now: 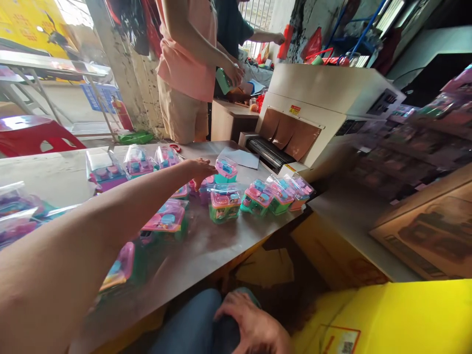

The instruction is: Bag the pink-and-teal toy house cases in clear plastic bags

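My left hand (pixel 202 170) reaches far across the table, fingers stretched out and thumb pointing down. It is over a pink and purple toy case (pixel 207 189), next to a pink-lidded teal toy case (pixel 226 169); whether it touches either I cannot tell. Nearer to me stands a clear-wrapped pink and green toy case (pixel 224 201). Several similar wrapped cases (pixel 257 196) stand in a row to the right, and more (pixel 167 219) lie along my left forearm, partly hidden by it. My right hand (pixel 252 322) rests over my knee, holding nothing visible.
A beige machine (pixel 317 98) with a roller conveyor (pixel 271 153) and brown flaps stands beyond the table (pixel 206 250). White paper (pixel 239 158) and red scissors (pixel 175 147) lie at the back. Two people stand behind. Yellow boxes (pixel 416 314) are at right.
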{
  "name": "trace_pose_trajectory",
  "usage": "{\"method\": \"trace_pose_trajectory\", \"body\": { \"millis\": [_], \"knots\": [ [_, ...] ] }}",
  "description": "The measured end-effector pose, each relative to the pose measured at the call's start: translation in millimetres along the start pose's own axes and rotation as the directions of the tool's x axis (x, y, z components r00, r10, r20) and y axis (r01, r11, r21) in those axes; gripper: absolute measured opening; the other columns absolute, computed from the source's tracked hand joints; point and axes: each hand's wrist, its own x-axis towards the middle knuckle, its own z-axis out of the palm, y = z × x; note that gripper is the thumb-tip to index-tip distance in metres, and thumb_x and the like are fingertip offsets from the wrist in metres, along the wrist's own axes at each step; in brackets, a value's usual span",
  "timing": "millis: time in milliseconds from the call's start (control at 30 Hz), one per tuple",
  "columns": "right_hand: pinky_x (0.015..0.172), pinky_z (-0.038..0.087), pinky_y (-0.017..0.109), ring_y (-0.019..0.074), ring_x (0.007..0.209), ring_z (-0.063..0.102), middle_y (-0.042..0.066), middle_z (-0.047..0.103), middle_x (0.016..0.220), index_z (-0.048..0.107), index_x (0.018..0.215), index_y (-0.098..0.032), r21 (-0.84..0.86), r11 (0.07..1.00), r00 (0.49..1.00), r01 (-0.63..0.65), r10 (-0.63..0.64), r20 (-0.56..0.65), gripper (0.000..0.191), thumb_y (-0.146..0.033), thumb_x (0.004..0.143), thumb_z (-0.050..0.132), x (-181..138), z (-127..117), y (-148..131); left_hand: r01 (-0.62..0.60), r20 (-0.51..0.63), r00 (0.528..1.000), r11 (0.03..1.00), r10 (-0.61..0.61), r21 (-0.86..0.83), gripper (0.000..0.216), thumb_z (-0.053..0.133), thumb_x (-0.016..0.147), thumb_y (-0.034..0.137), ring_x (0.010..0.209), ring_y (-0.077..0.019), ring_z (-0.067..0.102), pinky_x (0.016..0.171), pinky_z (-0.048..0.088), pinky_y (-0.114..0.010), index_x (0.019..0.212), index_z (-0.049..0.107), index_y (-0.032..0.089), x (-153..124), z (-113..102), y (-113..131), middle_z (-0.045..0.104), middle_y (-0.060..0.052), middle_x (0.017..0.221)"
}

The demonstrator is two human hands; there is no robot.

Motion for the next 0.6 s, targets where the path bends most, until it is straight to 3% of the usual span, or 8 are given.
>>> {"method": "trace_pose_trajectory", "body": {
  "millis": [67,167,300,433,600],
  "knots": [
    [0.097,0.038,0.032,0.0213,0.105,0.057,-0.004,0.063,0.107,0.068,0.108,-0.039,-0.014,1.0,1.0,-0.001,0.001,0.01,0.069,-0.033,0.045,0.096,1.3,3.2,1.2,-0.011,0.01,1.0,0.999,0.01,0.03,0.101,0.091,0.04,0.048,0.132,-0.0481,0.033,0.106,0.025,-0.06,0.133,0.059,0.025,-6.2,-2.6,-2.7,0.052,-0.018,0.143],
    [0.097,0.035,0.032,0.0198,0.105,0.055,-0.004,0.062,0.104,0.073,0.096,-0.036,-0.067,0.996,0.998,-0.058,0.057,-0.009,0.04,-0.028,0.06,0.09,5.9,8.1,0.3,-0.023,-0.002,1.0,0.999,0.023,0.024,0.093,0.088,0.045,0.053,0.131,-0.0473,0.033,0.105,0.024,-0.06,0.129,0.062,0.025,-15.6,-6.9,-3.6,0.059,-0.017,0.135],
    [0.097,0.031,0.031,0.0179,0.105,0.053,-0.004,0.061,0.098,0.075,0.083,-0.033,-0.077,0.991,0.993,-0.113,0.115,0.029,0.015,-0.034,0.071,0.084,10.0,9.9,0.0,-0.064,0.038,0.998,0.99,0.059,0.124,0.09,0.088,0.04,0.052,0.122,-0.0429,0.038,0.101,0.03,-0.05,0.121,0.064,0.023,-22.9,-11.1,-0.7,0.065,-0.014,0.125],
    [0.095,0.032,0.029,0.0159,0.104,0.054,-0.004,0.063,0.096,0.075,0.081,-0.03,-0.002,0.99,0.99,-0.139,0.139,0.001,0.011,-0.04,0.079,0.078,5.8,12.0,3.3,-0.082,0.028,0.997,0.962,0.077,0.261,0.089,0.088,0.041,0.05,0.117,-0.0392,0.041,0.098,0.03,-0.046,0.121,0.062,0.021,-25.7,-9.2,-1.3,0.064,-0.013,0.125],
    [0.091,0.043,0.032,0.02,0.1,0.061,0.0,0.066,0.097,0.073,0.083,-0.022,0.099,0.988,0.992,-0.12,0.124,-0.028,0.021,-0.043,0.081,0.074,15.6,6.4,15.8,-0.094,0.006,0.995,0.975,0.095,0.201,0.106,0.086,0.041,0.056,0.128,-0.043,0.037,0.103,0.029,-0.05,0.135,0.053,0.022,-26.6,-4.1,-6.9,0.053,-0.017,0.142]
  ]
}}
